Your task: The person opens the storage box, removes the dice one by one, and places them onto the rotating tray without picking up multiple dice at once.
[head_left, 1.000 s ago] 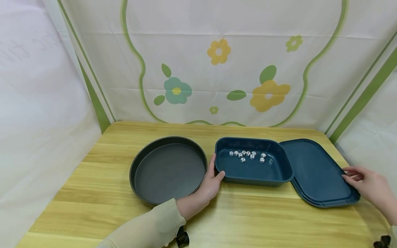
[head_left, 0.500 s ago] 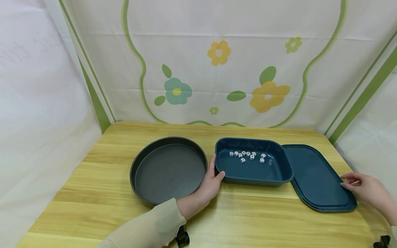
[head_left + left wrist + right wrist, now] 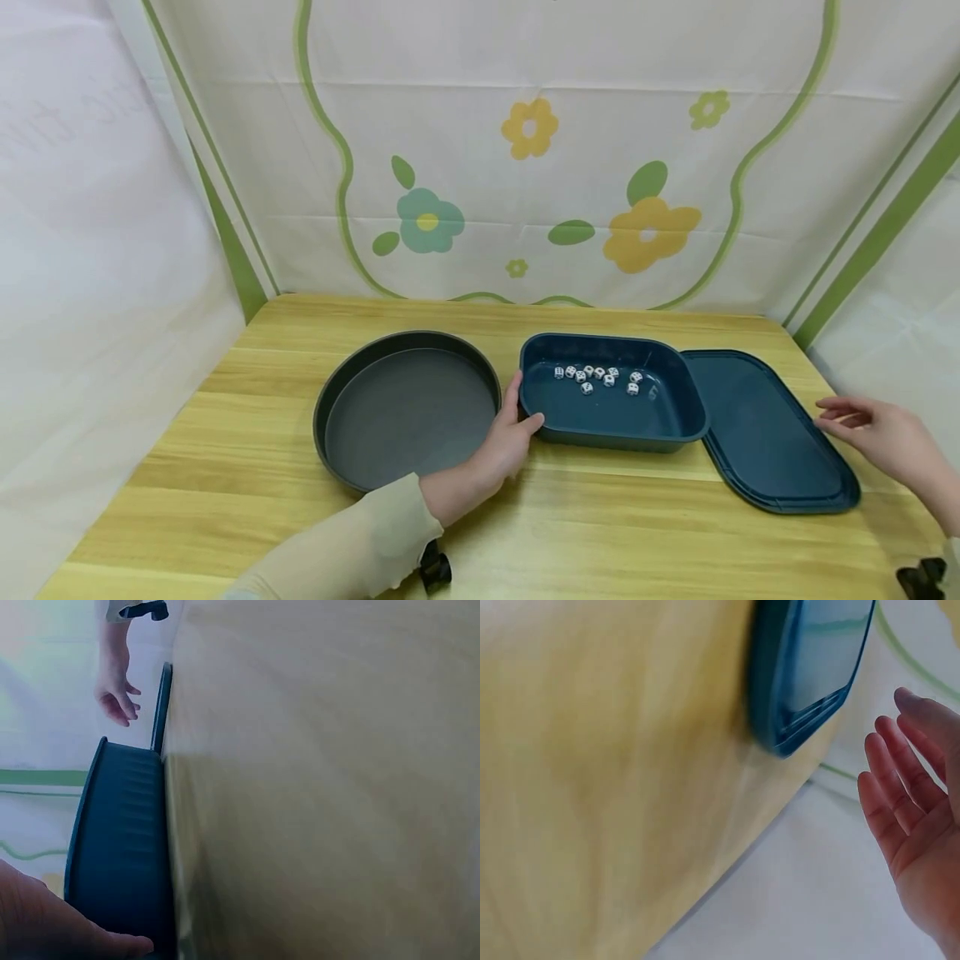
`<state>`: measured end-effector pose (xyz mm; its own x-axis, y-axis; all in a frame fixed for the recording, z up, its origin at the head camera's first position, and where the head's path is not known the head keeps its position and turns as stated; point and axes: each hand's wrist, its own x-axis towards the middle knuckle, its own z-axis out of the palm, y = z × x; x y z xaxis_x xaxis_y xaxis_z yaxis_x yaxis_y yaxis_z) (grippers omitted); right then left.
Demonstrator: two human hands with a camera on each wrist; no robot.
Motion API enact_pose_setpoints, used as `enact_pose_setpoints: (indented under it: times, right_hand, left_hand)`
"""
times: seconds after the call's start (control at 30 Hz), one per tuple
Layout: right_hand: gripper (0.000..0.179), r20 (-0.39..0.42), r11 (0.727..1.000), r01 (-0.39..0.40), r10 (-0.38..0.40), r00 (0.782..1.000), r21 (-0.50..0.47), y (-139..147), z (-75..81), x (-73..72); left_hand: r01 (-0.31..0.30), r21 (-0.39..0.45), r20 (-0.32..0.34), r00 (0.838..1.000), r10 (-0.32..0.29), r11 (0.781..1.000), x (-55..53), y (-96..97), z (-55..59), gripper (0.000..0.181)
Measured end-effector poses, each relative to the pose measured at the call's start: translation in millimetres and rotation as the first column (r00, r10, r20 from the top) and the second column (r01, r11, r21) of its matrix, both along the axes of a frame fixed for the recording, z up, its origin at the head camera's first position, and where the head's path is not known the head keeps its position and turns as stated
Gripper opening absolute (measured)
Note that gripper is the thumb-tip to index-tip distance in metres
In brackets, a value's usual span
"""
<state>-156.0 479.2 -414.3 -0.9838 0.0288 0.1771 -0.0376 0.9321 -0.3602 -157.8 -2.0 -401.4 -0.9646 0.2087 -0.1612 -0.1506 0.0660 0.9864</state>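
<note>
A dark blue rectangular plastic box (image 3: 615, 421) stands on the table with several white dice (image 3: 587, 377) on its floor. My left hand (image 3: 504, 446) holds the box at its left end, fingers along the end wall and thumb on the front corner. In the left wrist view the thumb (image 3: 124, 943) lies against the box's side wall. The matching blue lid (image 3: 776, 433) lies flat on the table, its left edge against the box's right end. My right hand (image 3: 885, 433) hovers by the lid's right edge, fingers loosely bent and holding nothing; the right wrist view shows a gap between fingers and lid.
A round dark grey pan (image 3: 408, 412) stands left of the box, close to my left forearm. Behind the wooden table (image 3: 600, 533) hangs a white cloth (image 3: 480, 167) with printed flowers, and white cloth also encloses both sides.
The lid's raised right side has come down flat onto the table. My right hand has let go of it and risen slightly. My left hand stays at the box.
</note>
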Motion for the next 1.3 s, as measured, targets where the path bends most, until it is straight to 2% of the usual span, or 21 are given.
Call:
enact_pose_setpoints:
  times: [0.17,0.33,0.5,0.67,0.73,0.9,0.97,1.1,1.2,1.3]
  right_hand:
    - [0.031,-0.027,0.999,-0.051,0.051,0.998,0.012,-15,10.8,-3.0]
    - [0.028,-0.104,0.993,-0.122,0.122,0.987,0.012,-29,22.0,-7.1]
    - [0.027,-0.147,0.985,-0.172,0.173,0.974,0.018,-45,35.4,-10.8]
    - [0.024,-0.15,0.981,-0.194,0.195,0.969,0.022,-63,47.3,-11.9]
    - [0.023,-0.157,0.978,-0.209,0.208,0.965,0.011,-70,50.1,-12.1]
    - [0.024,-0.164,0.963,-0.268,0.258,0.952,-0.042,-87,56.2,-10.7]
    - [0.025,-0.159,0.955,-0.29,0.277,0.947,-0.065,-93,58.7,-10.7]
    - [0.025,-0.186,0.94,-0.329,0.308,0.933,-0.094,-109,62.5,-13.3]
    - [0.026,-0.221,0.921,-0.372,0.341,0.914,-0.119,-120,63.7,-16.0]
    - [0.027,-0.238,0.907,-0.402,0.366,0.9,-0.124,-130,64.8,-18.3]
  left_hand:
    - [0.054,0.074,-0.047,0.998,-0.05,0.996,-0.8,-8.6,12.3,0.068]
    - [0.109,0.096,-0.081,0.991,-0.102,0.989,-1.0,-34.3,20.1,0.068]
    - [0.146,0.026,-0.12,0.983,-0.142,0.989,0.7,-71.2,27.5,0.065]
    - [0.101,-0.129,-0.207,0.97,-0.127,0.986,1.6,-110.9,30.0,0.061]
    - [0.099,-0.21,-0.237,0.96,-0.148,0.973,1.1,-128.0,28.9,0.061]
    - [0.136,-0.376,-0.299,0.918,-0.259,0.917,6.7,-168.9,23.6,0.06]
    - [0.115,-0.424,-0.333,0.903,-0.272,0.898,10.4,-182.9,20.1,0.06]
    - [0.02,-0.502,-0.413,0.873,-0.26,0.864,13.6,-207.3,13.9,0.059]
    - [-0.045,-0.534,-0.429,0.875,-0.225,0.844,10.9,-225.8,12.6,0.061]
    - [-0.072,-0.549,-0.397,0.899,-0.184,0.833,5.1,-246.3,10.9,0.068]
